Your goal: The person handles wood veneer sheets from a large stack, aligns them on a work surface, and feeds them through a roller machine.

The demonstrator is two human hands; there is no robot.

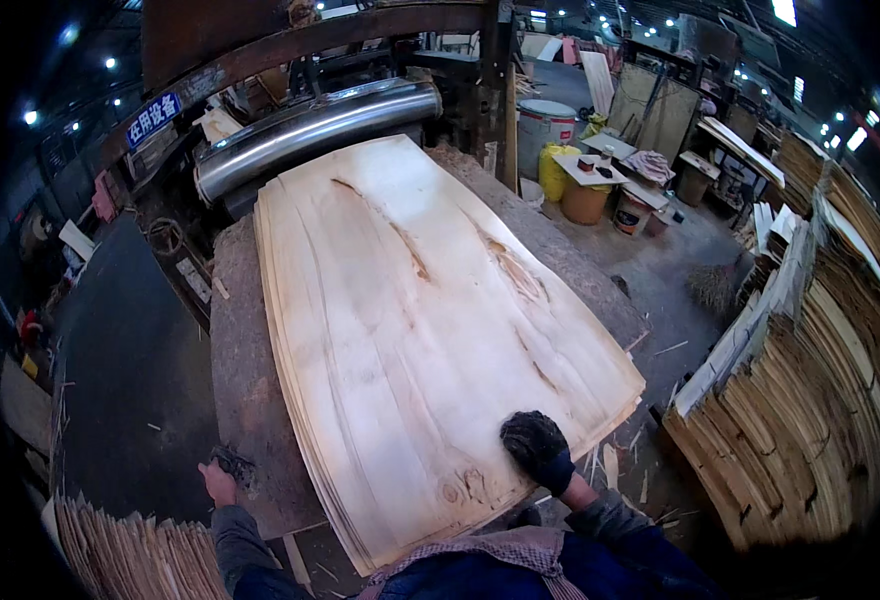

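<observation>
A stack of thin, pale wood veneer sheets (410, 330) lies before me, with brown knots and splits in the top sheet. My right hand (538, 447), in a dark glove with a blue cuff, rests on that sheet near its close right corner; its fingers look laid down on the wood, though they hardly stand apart. Left of the stack, my left hand (220, 483) is low beside the brown board (240, 400) under the sheets. Bare fingers show there, bent against a small dark bundle (233, 462) that I cannot make out.
A shiny metal roller (320, 135) on a rusty machine frame (500, 90) spans the stack's far end. Tall veneer piles (800, 400) stand at right, with more sheet edges (135, 550) at lower left. Buckets and a drum (547, 125) are at the back right.
</observation>
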